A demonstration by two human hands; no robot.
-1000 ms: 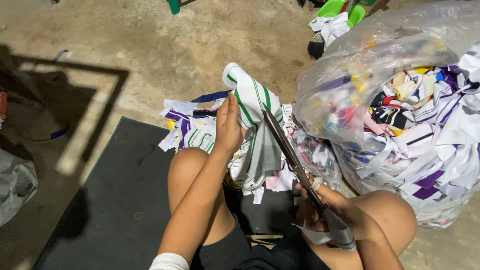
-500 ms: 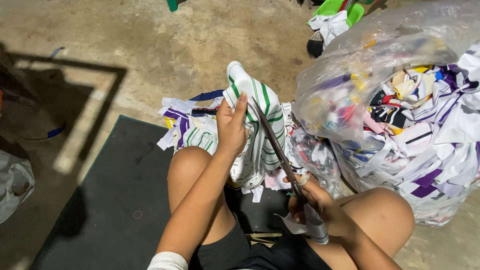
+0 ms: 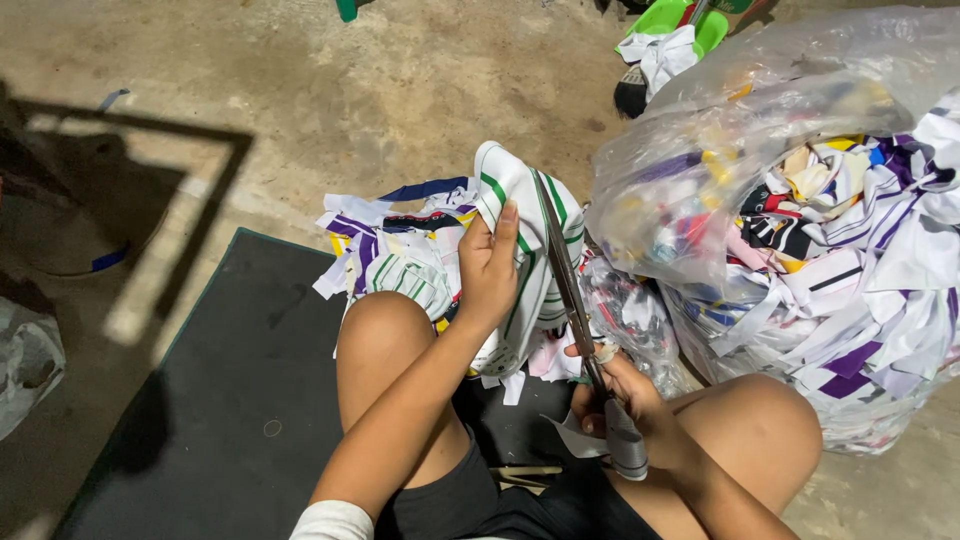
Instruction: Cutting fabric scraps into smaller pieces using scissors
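Over mat [image 3: 230,400], striped cloth [image 3: 520,200] under left fingers [image 3: 505,225]

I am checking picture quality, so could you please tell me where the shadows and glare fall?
Head view: hard frame-shaped shadow crosses the concrete floor at left; glare whitens the clear plastic bag at right; the striped cloth and scissors are evenly lit and sharp.

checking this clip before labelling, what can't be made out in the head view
- Scissors: the handles are buried in the right hand, so how open the blades are is unclear.
- Striped cloth: its lower part is hidden behind the left hand and forearm.
- Clear plastic bag: the film blurs the scraps inside; the right edge cuts it off.
- Green item at the top edge: cropped, with white cloth draped over it.
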